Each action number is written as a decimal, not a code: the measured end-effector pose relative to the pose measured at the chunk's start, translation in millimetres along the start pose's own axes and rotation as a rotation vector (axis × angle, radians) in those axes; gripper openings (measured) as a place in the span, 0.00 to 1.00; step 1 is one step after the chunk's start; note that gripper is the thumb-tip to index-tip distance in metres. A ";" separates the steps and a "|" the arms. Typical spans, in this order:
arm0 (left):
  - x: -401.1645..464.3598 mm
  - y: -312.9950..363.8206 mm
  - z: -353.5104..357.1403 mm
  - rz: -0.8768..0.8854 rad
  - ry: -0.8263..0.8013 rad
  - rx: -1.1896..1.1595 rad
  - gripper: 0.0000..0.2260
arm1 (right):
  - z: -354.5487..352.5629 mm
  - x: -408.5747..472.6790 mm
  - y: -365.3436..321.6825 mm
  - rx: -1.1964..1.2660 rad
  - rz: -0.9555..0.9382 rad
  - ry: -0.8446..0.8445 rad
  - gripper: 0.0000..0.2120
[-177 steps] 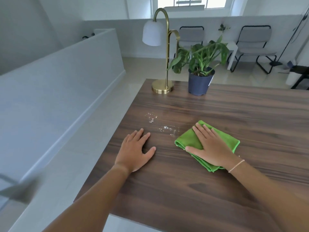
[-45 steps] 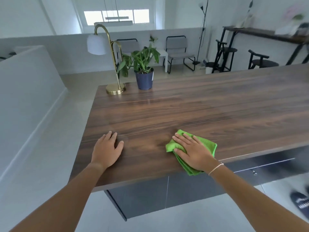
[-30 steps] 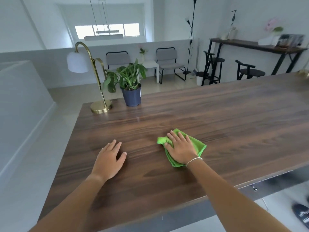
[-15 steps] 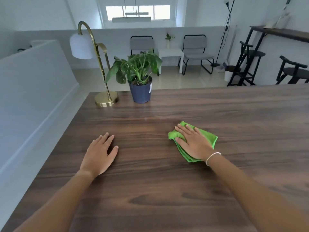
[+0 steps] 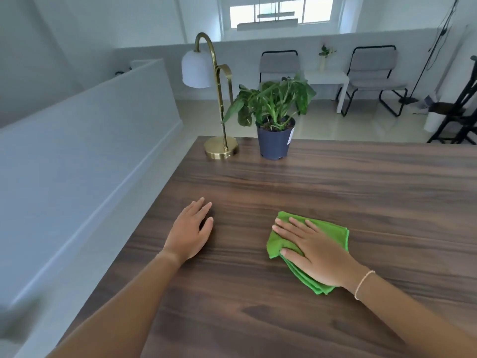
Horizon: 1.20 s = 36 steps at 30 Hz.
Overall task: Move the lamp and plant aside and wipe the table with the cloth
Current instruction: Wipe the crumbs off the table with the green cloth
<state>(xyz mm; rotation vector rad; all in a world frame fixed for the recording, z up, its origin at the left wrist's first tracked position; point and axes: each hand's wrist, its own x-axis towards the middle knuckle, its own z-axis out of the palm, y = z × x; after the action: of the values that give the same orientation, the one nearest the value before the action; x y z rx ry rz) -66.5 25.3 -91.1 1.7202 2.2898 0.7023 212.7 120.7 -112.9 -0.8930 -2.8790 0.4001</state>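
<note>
A folded green cloth (image 5: pixel 330 233) lies on the dark wooden table (image 5: pixel 361 189), and my right hand (image 5: pixel 312 250) presses flat on it with the thumb curled over its left edge. My left hand (image 5: pixel 192 231) rests palm down on the bare wood to the left of the cloth, near the table's left edge. At the table's far left corner stand a brass lamp (image 5: pixel 220 148) with a white shade and, just right of it, a leafy plant (image 5: pixel 273 104) in a dark blue pot.
A white half-wall (image 5: pixel 85 156) runs along the left, with a strip of floor between it and the table. Beyond the table stand two grey chairs (image 5: pixel 374 71), a small white side table (image 5: pixel 327 78) and dark stools (image 5: pixel 459 112) at the right.
My right hand has slid the cloth across the table, toward the near edge and back again. The wet spots seen earliest are gone. My view has swung back left; the left hand stays planted.
</note>
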 end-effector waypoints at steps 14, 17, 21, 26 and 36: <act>-86.5 -111.7 -67.9 -0.093 -0.025 0.073 0.23 | 8.2 181.0 -58.4 -0.042 0.307 -0.028 0.27; -88.9 -116.1 -65.2 -0.105 -0.014 0.018 0.23 | 26.2 198.2 -124.3 -0.026 0.139 -0.069 0.27; -87.5 -116.0 -64.4 -0.105 0.003 -0.047 0.22 | 45.7 154.9 -167.9 -0.031 -0.087 -0.046 0.26; -88.2 -119.3 -64.2 -0.093 0.002 -0.091 0.22 | 33.7 86.4 -138.3 0.037 -0.101 -0.059 0.23; -85.3 -125.3 -59.4 -0.097 0.016 -0.085 0.24 | 29.6 224.7 -122.4 -0.047 0.242 -0.022 0.26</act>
<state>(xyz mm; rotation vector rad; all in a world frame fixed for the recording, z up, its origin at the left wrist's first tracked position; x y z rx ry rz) -172.2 -97.0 -110.1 1.5611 2.3002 0.7847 -43.5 144.7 -103.2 -1.2582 -2.8183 0.3659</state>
